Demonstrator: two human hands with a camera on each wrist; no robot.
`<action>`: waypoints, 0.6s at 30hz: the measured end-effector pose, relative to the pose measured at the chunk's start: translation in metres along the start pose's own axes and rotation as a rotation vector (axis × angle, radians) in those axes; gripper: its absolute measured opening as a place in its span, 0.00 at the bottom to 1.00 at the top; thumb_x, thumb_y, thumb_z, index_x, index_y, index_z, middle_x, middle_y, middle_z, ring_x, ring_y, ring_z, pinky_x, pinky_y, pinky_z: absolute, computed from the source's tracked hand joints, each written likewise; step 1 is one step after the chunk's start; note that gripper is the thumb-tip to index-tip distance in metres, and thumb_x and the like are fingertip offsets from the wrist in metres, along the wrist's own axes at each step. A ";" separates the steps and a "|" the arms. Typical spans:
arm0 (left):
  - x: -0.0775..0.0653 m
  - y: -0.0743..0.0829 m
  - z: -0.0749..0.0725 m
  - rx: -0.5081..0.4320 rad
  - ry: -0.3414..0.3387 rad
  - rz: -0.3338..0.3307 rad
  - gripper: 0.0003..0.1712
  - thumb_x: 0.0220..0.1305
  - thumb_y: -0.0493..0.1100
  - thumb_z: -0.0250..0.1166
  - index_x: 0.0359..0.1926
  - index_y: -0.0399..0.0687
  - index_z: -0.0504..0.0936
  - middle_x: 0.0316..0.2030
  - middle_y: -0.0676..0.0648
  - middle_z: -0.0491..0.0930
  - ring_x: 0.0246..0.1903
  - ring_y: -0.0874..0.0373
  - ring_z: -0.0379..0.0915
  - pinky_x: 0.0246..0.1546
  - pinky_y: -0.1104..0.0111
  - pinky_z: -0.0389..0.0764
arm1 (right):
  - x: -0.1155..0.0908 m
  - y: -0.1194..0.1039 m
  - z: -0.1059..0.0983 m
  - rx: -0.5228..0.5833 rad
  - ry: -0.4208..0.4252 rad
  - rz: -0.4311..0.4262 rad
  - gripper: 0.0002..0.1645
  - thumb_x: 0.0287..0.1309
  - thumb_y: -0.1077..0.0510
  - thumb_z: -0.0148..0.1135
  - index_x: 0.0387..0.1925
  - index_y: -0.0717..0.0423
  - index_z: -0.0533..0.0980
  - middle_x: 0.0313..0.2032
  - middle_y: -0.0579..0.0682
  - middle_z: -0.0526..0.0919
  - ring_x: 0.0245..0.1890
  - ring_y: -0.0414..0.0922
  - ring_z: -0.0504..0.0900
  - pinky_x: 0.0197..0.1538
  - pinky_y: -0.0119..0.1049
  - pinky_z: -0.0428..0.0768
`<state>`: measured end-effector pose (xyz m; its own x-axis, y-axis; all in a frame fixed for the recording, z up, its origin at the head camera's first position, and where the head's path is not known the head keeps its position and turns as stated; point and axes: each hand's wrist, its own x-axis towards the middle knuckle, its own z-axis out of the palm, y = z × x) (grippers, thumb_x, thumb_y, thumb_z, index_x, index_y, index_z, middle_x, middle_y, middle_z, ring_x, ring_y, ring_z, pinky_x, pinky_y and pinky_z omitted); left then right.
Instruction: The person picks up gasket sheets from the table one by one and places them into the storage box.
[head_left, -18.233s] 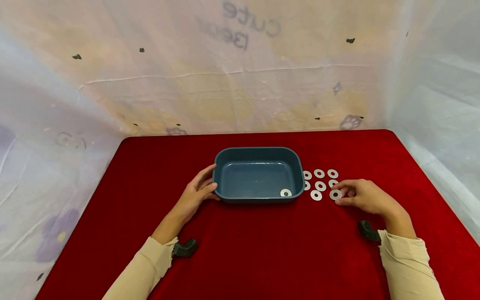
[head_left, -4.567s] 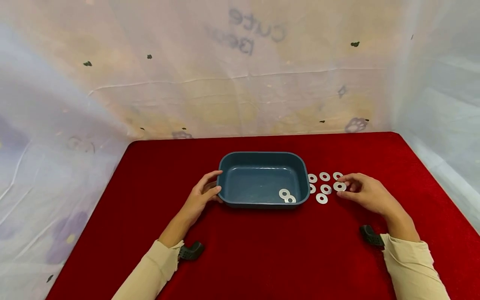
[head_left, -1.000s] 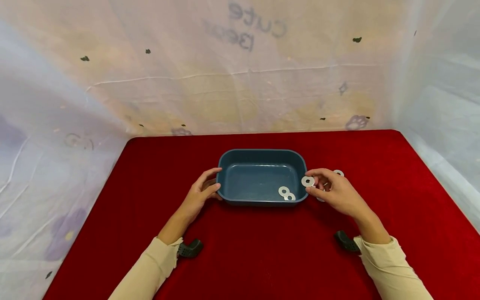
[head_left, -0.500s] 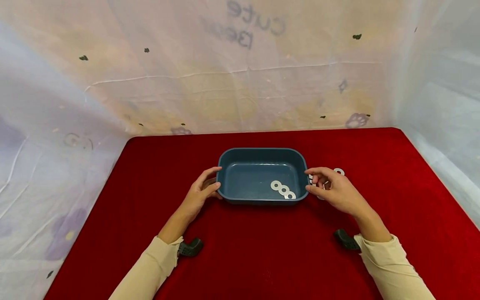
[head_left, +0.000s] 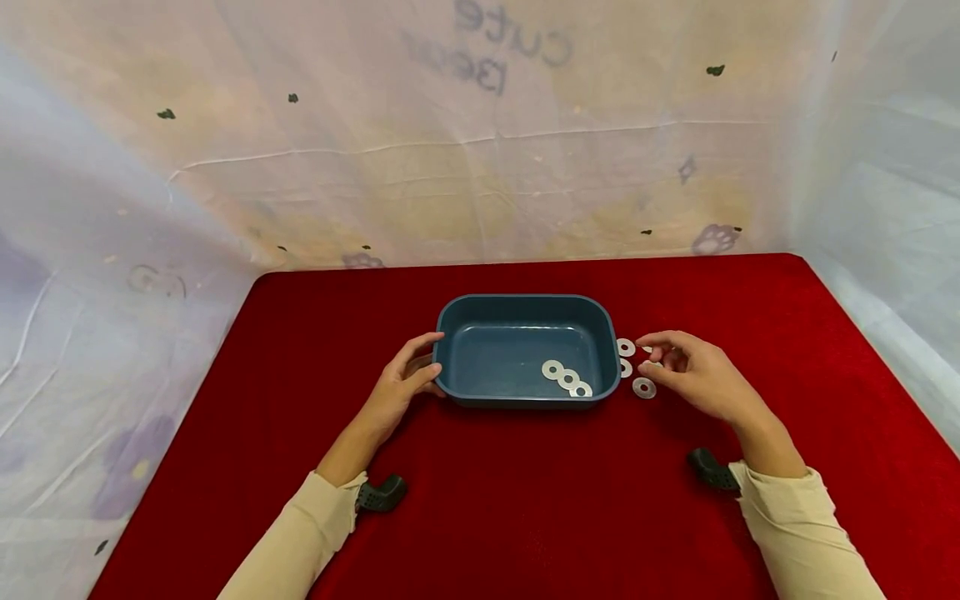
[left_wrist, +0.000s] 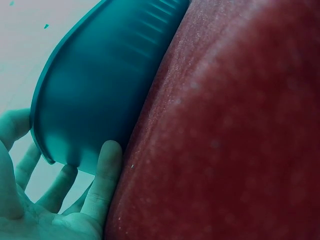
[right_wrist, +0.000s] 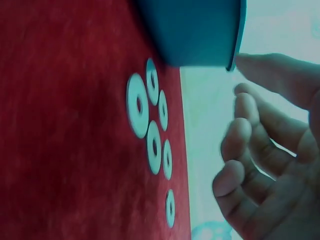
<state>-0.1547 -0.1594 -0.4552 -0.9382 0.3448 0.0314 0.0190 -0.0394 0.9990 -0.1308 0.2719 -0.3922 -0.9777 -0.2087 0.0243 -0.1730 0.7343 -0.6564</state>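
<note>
A dark blue-grey rectangular tub (head_left: 525, 402) sits on the red cloth. Inside it, towards the front right, lie three flat metal washers (head_left: 568, 379) in a slanting row. My left hand (head_left: 392, 392) touches the tub's left end with spread fingers; in the left wrist view the fingertips (left_wrist: 111, 150) lie against the outer wall. To the right of the tub, my right hand (head_left: 701, 375) hovers over several loose washers (head_left: 644, 387) and partly hides them. Its fingers are loosely bent, and nothing shows between them in the right wrist view, where the washers (right_wrist: 137, 105) lie flat below.
The red cloth (head_left: 480, 508) covers the table to its edges. A pale printed sheet (head_left: 480, 192) hangs behind the table and along both sides. Dark wrist-worn devices (head_left: 382, 494) sit below each hand.
A washer pinched in my right hand at the tub's right rim has dropped into the tub beside the other two. The emptied hand has moved right, over the loose washers. My left hand stays put.
</note>
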 end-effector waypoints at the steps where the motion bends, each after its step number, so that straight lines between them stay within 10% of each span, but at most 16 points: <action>1: 0.000 0.000 0.000 -0.002 0.001 0.000 0.30 0.73 0.41 0.58 0.73 0.49 0.63 0.68 0.32 0.65 0.48 0.53 0.76 0.41 0.69 0.83 | 0.000 0.002 -0.001 -0.011 -0.010 0.007 0.21 0.63 0.51 0.67 0.55 0.54 0.78 0.37 0.49 0.77 0.31 0.40 0.72 0.31 0.29 0.73; 18: -0.001 0.000 0.000 -0.005 -0.001 -0.002 0.30 0.73 0.42 0.58 0.73 0.49 0.62 0.67 0.31 0.65 0.45 0.58 0.78 0.41 0.70 0.82 | 0.001 0.024 0.003 -0.095 -0.178 -0.035 0.16 0.54 0.59 0.72 0.45 0.55 0.82 0.34 0.47 0.78 0.29 0.36 0.72 0.33 0.29 0.72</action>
<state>-0.1538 -0.1600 -0.4555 -0.9378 0.3459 0.0292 0.0150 -0.0436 0.9989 -0.1353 0.2870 -0.4103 -0.9360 -0.3396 -0.0929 -0.2252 0.7802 -0.5835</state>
